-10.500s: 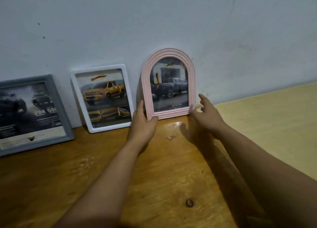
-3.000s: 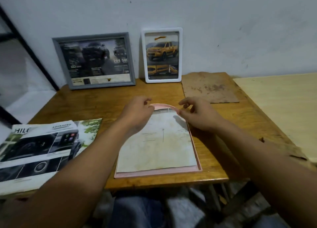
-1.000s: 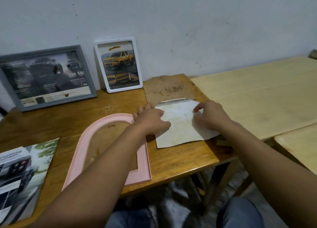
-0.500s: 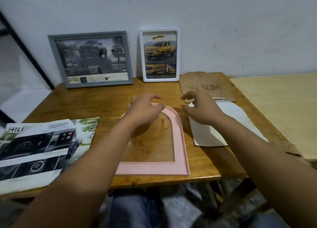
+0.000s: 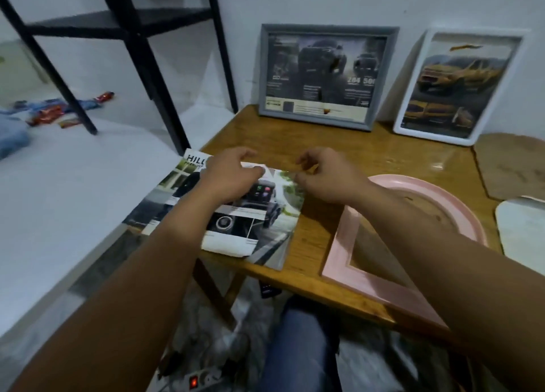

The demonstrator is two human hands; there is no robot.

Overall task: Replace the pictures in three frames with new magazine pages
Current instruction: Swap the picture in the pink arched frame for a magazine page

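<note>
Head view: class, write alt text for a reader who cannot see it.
Both hands, left and right, reach over a car magazine at a wooden table's left edge. An empty pink arched frame lies to the right; a grey frame and a white frame lean on the wall.

Head view, downward, close (one camera)

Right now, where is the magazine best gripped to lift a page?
Probably at its far right corner, from above: the magazine lies flat, hanging over the table edge, and left hand and right hand are already there.
</note>
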